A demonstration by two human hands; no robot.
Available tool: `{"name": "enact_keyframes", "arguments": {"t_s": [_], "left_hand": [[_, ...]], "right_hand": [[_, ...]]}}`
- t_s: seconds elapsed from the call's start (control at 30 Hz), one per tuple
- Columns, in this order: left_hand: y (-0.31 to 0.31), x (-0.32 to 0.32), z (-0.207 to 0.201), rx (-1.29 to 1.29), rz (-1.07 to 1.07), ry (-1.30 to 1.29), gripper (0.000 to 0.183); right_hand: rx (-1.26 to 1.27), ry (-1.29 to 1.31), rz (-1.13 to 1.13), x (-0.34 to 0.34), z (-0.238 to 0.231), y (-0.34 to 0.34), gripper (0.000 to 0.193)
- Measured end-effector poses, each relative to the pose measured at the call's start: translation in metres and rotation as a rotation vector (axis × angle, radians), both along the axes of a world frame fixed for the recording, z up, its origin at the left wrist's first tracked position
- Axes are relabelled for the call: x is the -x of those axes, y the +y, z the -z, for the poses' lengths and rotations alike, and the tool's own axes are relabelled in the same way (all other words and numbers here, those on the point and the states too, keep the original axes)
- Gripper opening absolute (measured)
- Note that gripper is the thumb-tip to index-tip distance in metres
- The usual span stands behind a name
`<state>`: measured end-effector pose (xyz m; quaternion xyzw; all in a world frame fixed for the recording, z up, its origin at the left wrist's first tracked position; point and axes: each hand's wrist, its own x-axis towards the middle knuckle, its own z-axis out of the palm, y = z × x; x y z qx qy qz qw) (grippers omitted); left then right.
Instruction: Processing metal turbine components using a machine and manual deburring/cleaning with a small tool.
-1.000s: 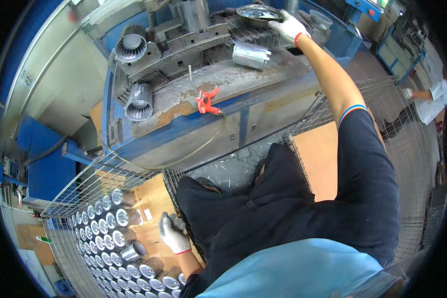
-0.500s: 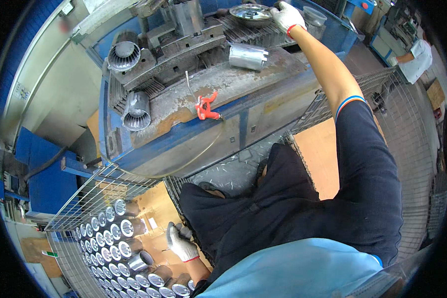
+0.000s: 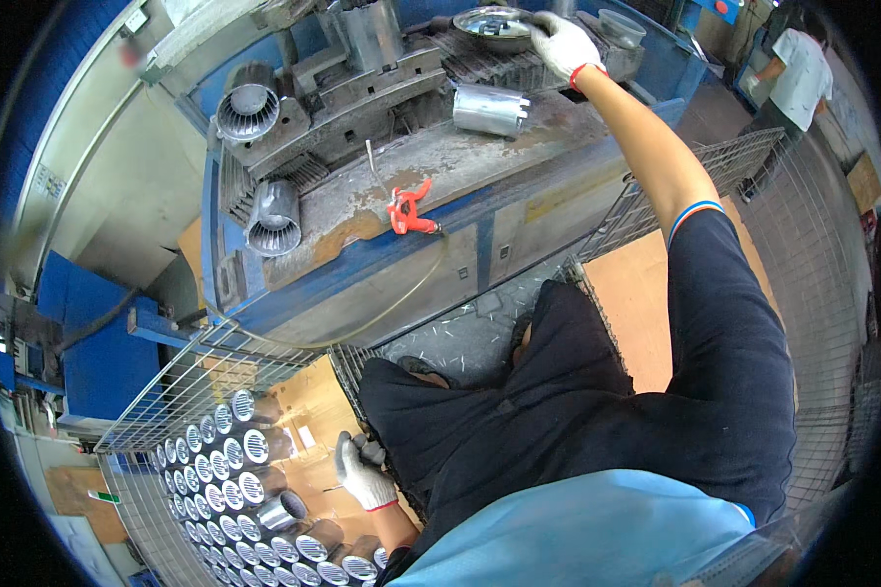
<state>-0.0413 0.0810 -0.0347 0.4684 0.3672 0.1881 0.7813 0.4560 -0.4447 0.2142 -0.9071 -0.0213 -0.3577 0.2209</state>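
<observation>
The top of the upright metal cylinder (image 3: pixel 370 39) is cut off by the upper edge. Whether the metal dish (image 3: pixel 499 41) is gripped by the right hand (image 3: pixel 564 47) cannot be told. The palm of the left hand (image 3: pixel 366 475) is hidden by its curled fingers. The shoes (image 3: pixel 423 371) are partly covered by the trousers (image 3: pixel 489 411).

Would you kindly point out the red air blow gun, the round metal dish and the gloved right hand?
Red air blow gun (image 3: pixel 398 212), head view: its red body.
Round metal dish (image 3: pixel 496 42), head view: its near rim.
Gloved right hand (image 3: pixel 565 46), head view: the back.
</observation>
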Motion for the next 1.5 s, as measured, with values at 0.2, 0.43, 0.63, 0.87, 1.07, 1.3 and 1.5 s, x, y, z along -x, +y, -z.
{"name": "enact_keyframes", "arguments": {"t_s": [0.2, 0.43, 0.63, 0.87, 1.07, 1.3, 1.5], "left_hand": [[-0.003, 0.001, -0.003, -0.039, 0.001, 0.013, 0.034], [-0.004, 0.001, -0.003, 0.004, 0.027, 0.004, 0.032], [-0.003, 0.002, -0.006, 0.024, 0.058, -0.042, 0.029], [-0.003, 0.006, -0.012, -0.022, 0.047, -0.001, 0.032], [-0.01, 0.002, -0.02, -0.024, 0.053, -0.015, 0.035], [-0.012, -0.001, -0.022, -0.048, 0.018, 0.025, 0.035], [-0.014, -0.003, -0.019, -0.066, 0.031, 0.046, 0.036]], "right_hand": [[0.155, 0.134, 0.044, 0.025, 0.006, -0.01, 0.042], [0.255, 0.007, -0.003, 0.074, -0.004, -0.009, 0.039], [-0.154, -0.07, -0.141, 0.099, -0.031, 0.019, 0.038], [-0.392, -0.361, -0.382, 0.104, -0.089, 0.095, 0.037], [-0.246, -0.227, -0.417, 0.081, -0.121, 0.152, 0.042], [-0.436, -0.306, -0.369, 0.056, -0.124, 0.136, 0.039], [-0.429, -0.372, -0.22, 0.054, -0.122, 0.079, 0.038]]}}
